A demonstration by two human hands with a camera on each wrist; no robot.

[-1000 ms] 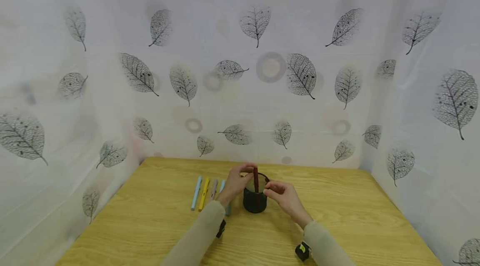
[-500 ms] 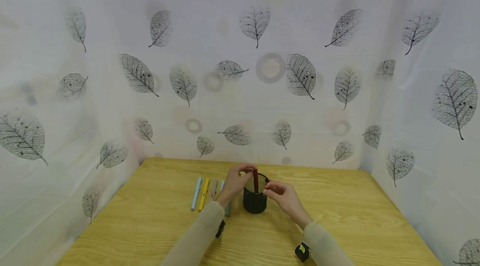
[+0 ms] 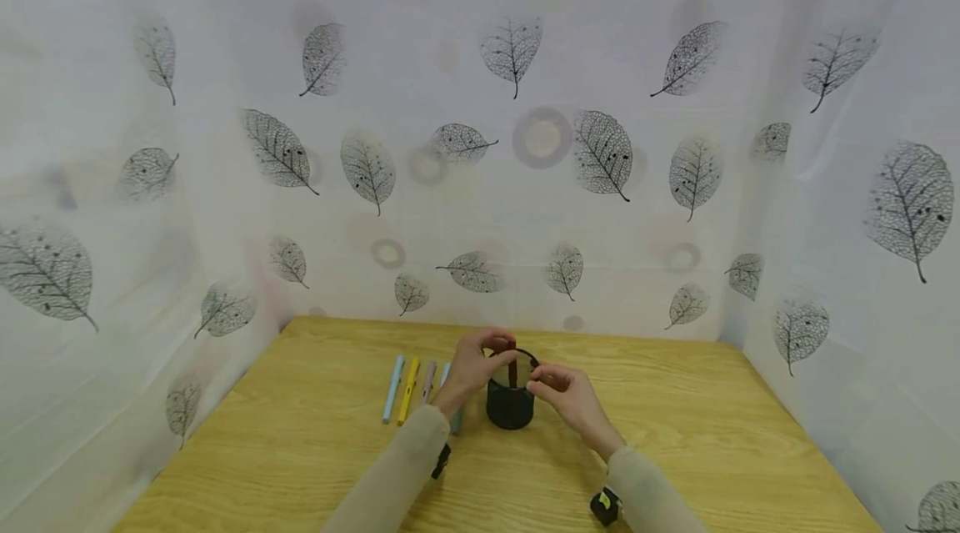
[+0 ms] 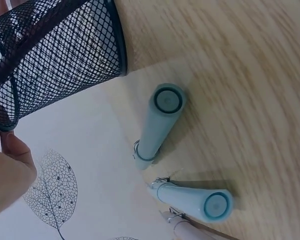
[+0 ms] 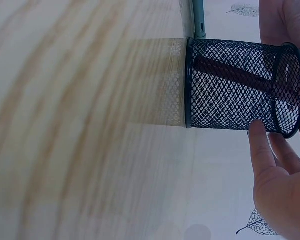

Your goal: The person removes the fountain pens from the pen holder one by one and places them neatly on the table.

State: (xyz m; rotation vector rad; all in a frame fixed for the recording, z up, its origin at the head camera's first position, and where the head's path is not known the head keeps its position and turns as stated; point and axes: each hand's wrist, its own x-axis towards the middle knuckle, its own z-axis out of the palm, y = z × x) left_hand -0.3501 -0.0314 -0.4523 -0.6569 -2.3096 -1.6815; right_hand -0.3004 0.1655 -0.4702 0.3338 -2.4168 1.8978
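Note:
A dark red pen (image 3: 513, 374) stands inside a black mesh pen holder (image 3: 510, 409), its lower end near the base. In the right wrist view the pen (image 5: 235, 74) leans inside the mesh. My left hand (image 3: 474, 366) holds the pen's upper end, with the thumb across its front. My right hand (image 3: 572, 401) pinches the holder's rim on the right side. In the left wrist view, fingertips and part of a hand (image 4: 10, 170) show by the rim of the mesh holder (image 4: 75, 55).
Left of the holder lie several pens in a row: a light blue pen (image 3: 393, 389), a yellow pen (image 3: 408, 391), a greyish pen (image 3: 428, 381), another light blue one (image 4: 192, 200) and a teal pen (image 4: 160, 122). A leaf-patterned curtain (image 3: 465, 208) stands behind the wooden table (image 3: 675, 416).
My left thumb has come across the front of the red pen, and the pen sits very slightly lower. My right hand stays at the rim.

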